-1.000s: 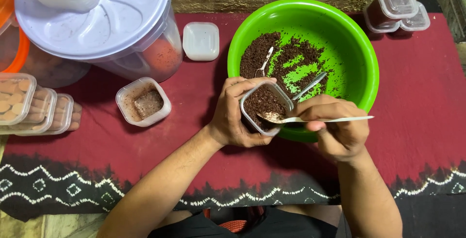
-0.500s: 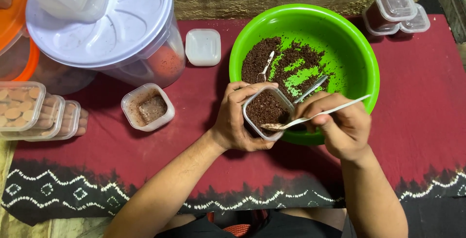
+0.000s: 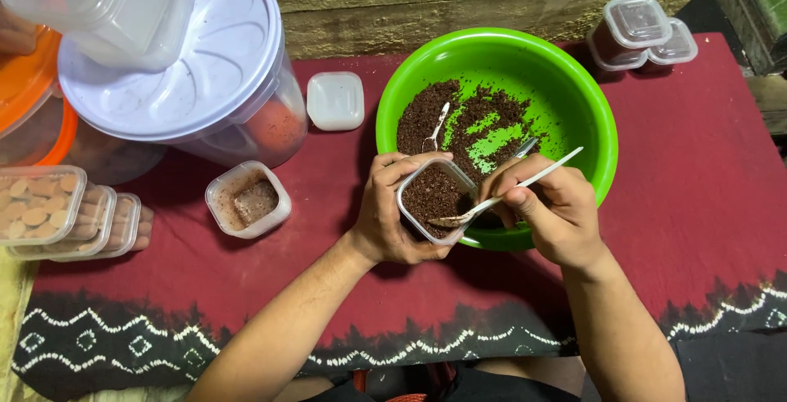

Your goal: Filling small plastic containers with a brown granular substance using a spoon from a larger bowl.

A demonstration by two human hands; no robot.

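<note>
My left hand (image 3: 389, 218) grips a small clear plastic cup (image 3: 434, 199) full of dark brown crumbs, held at the near rim of a bright green bowl (image 3: 586, 115). My right hand (image 3: 549, 213) holds a slim white spoon (image 3: 512, 193) whose tip rests on the cup's right edge. Inside the bowl lie more brown crumbs (image 3: 467, 119) and two other small spoons, one (image 3: 434, 127) stuck in the crumbs, one (image 3: 525, 146) just behind my fingers.
On the red cloth (image 3: 705, 197) sit a cup with a little brown filling (image 3: 247, 199), a loose white lid (image 3: 335, 100), a big lidded container (image 3: 205, 74), stacked boxes of pale pieces (image 3: 49, 209) at left, and two closed cups (image 3: 639, 31) far right.
The spoon's handle has tilted further up to the right and its tip has dipped to the cup's edge. The cup stays in my left hand.
</note>
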